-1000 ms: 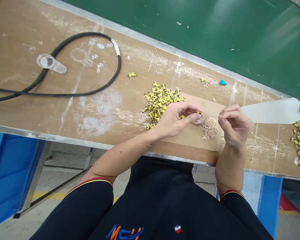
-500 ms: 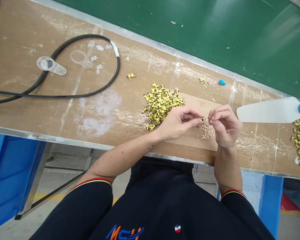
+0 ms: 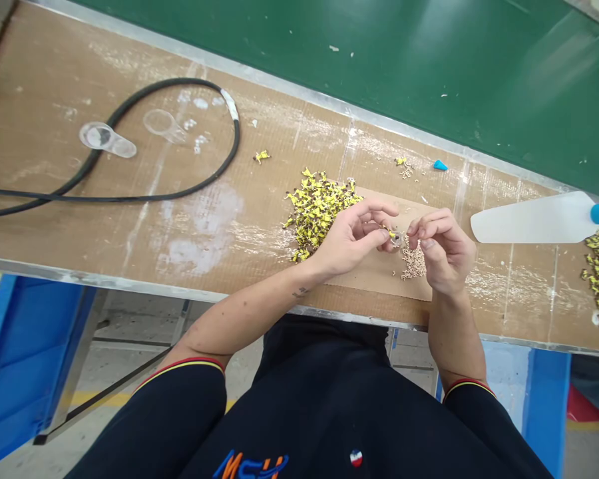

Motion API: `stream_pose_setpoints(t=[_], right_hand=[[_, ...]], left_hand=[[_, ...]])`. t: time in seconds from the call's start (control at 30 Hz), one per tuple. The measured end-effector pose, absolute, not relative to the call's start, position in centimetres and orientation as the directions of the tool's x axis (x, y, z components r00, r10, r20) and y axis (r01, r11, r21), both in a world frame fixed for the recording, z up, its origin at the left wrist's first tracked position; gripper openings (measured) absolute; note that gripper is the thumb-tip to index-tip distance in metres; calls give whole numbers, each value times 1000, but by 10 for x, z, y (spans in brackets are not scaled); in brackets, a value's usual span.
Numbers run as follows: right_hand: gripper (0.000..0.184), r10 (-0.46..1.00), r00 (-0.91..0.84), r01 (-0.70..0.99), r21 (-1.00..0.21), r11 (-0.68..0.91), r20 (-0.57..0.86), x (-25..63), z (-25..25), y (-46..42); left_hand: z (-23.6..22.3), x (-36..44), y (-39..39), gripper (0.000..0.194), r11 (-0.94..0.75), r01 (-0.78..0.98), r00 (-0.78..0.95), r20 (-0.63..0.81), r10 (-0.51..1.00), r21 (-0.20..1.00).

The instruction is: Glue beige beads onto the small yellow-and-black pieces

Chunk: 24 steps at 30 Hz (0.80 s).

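Doing this well probably means bracing the left hand [image 3: 354, 238], bringing the right hand [image 3: 442, 249] in gently and staying low over the pale bits [image 3: 413, 265], right of centre frame. Left thumb and forefinger are pinching a small yellow piece [image 3: 392, 234], which is sitting at their tips, left of the right fingertips. Those are bunching close together; can't tell if they're gripping anything. Something clear [image 3: 398, 240] is showing beside the piece.

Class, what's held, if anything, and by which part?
The left hand pinches a small yellow piece, seemingly with something transparent; gripped part unclear. Whether the right hand holds anything cannot be told.
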State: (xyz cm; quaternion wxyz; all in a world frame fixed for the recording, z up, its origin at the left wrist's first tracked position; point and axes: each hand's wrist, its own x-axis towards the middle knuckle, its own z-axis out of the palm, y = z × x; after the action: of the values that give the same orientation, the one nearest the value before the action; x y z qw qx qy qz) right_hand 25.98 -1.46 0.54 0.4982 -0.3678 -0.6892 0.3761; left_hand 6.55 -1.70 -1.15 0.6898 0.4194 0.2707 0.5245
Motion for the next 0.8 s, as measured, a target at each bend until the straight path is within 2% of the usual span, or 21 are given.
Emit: stream_pose_setpoints(t=[0.07,0.17,0.4,0.63,0.8], right_hand=[[7,885,-233,121,-891,438,404,260,5,-15],[5,876,-242,101,-887,450,417,260,5,-15],[7,898,-215,57,-913,404,384,260,5,-15],[4,897,-230,29,-918,395,378,263,-1,-14],[5,890,-235,67,-907,417,392,260,1,-15]], left_hand=[[-12,66,-16,22,78,-494,296,83,952,866],[-12,66,-16,26,97,-516,294,70,953,851],[-11,65,-20,40,240,-500,345,-63,937,832],[-14,67,-19,43,178,-489,352,6,936,854],[-17,69,-21,41,183,-497,392,32,919,848]])
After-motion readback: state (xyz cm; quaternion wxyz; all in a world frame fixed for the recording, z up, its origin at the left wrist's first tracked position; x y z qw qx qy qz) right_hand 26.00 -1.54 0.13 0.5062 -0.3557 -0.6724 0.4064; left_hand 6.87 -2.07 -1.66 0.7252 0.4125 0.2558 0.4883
